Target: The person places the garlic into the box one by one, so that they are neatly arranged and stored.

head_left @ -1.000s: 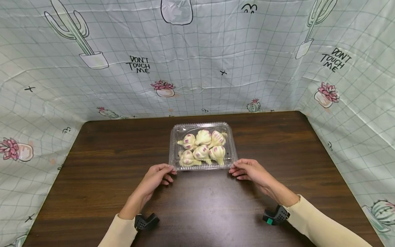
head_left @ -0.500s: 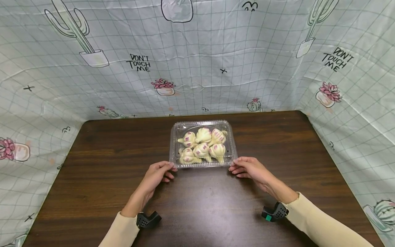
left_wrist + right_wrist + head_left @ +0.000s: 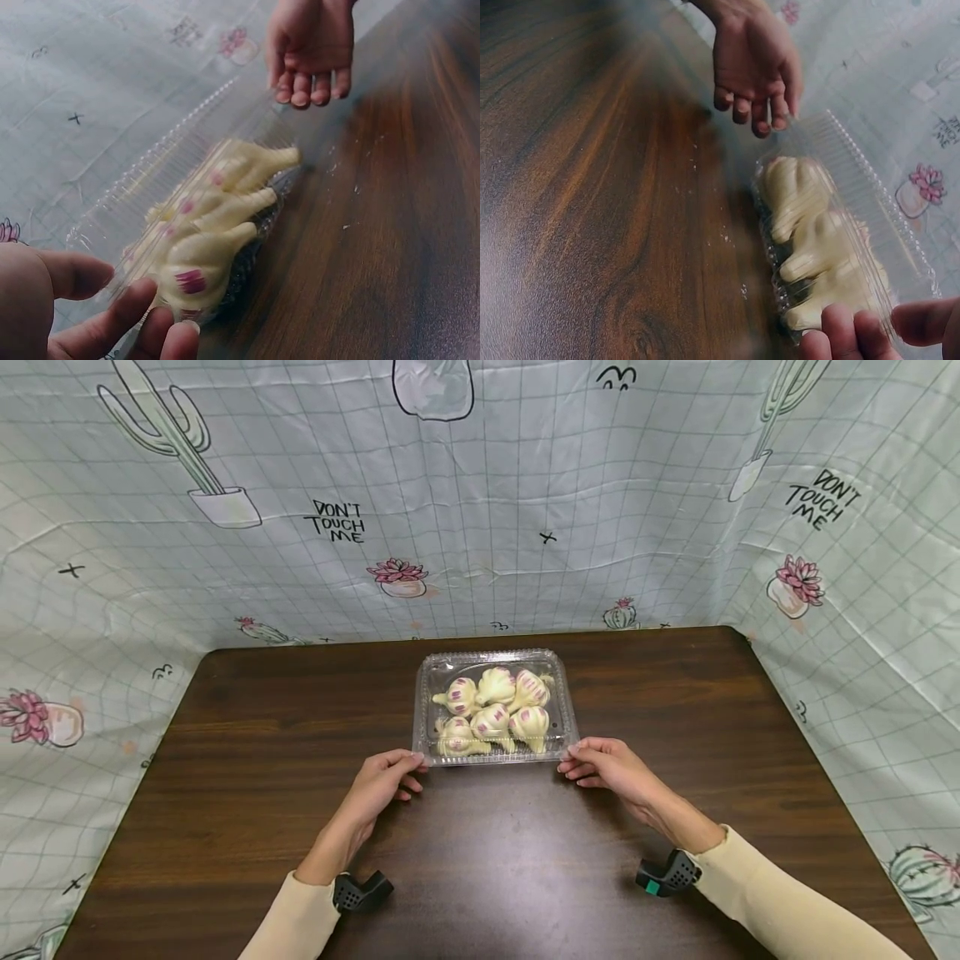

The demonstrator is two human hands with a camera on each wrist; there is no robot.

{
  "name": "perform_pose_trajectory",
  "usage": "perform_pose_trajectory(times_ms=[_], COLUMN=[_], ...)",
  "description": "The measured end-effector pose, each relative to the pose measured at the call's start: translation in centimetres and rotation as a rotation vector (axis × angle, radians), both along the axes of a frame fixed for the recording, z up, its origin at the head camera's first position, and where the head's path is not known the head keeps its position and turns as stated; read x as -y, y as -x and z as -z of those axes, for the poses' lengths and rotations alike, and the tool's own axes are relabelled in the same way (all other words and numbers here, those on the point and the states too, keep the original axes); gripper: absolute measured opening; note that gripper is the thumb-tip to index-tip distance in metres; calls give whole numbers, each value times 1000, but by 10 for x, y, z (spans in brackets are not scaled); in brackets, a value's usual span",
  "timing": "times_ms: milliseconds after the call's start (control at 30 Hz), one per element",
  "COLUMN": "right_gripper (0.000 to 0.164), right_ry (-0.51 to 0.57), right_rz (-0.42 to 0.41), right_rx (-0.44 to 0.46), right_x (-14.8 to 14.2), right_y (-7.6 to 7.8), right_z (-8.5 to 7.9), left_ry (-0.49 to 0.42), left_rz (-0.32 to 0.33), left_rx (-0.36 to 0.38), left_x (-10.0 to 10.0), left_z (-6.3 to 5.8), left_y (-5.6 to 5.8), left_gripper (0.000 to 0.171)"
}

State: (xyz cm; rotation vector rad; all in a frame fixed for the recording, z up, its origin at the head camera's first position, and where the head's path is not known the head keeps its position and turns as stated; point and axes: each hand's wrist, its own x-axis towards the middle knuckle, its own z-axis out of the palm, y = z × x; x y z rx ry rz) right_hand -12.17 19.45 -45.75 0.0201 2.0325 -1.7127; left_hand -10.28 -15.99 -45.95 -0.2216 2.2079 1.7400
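A clear plastic clamshell container (image 3: 495, 760) sits toward the far side of the dark wooden table, with several garlic bulbs (image 3: 497, 687) in two rows inside. The bulbs are cream with purple patches. My left hand (image 3: 381, 781) pinches the container's near left corner, thumb above and fingers under the rim. At the near right corner, my right hand (image 3: 609, 764) pinches the rim the same way. In the left wrist view, the ridged clear lid (image 3: 157, 165) slopes over the bulbs (image 3: 199, 262). The right wrist view shows bulb stems (image 3: 799, 266) pointing toward the near side.
A brown wood-grain table (image 3: 262, 735) lies under everything. White grid-patterned cloth (image 3: 487, 485) with cactus drawings hangs behind it and along both sides, close to the container's far edge. Each wrist carries a black camera mount (image 3: 363, 892) beside a cream sleeve (image 3: 292, 918).
The container and both hands have shifted slightly away from me, toward the back of the table. Both hands keep their pinch on the near corners.
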Motion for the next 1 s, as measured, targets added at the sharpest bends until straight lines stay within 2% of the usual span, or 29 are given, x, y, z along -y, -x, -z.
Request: perform_pose_trajectory(times_ms=[367,600,1000], right_gripper=[24,24,19], right_ry=[-109,-112,-55], right_rz=[23,50,122], right_rx=[-129,-129,-128], right_x=[5,7,10], right_y=[-6,-6,-4], right_z=[3,4,6], left_ry=[67,80,78], left_rz=[-51,-70,-80], left_rx=[-98,-118,-144], left_x=[-8,-9,-10], left_z=[0,2,6], left_y=[-5,-6,-5], left_gripper=[30,29,27])
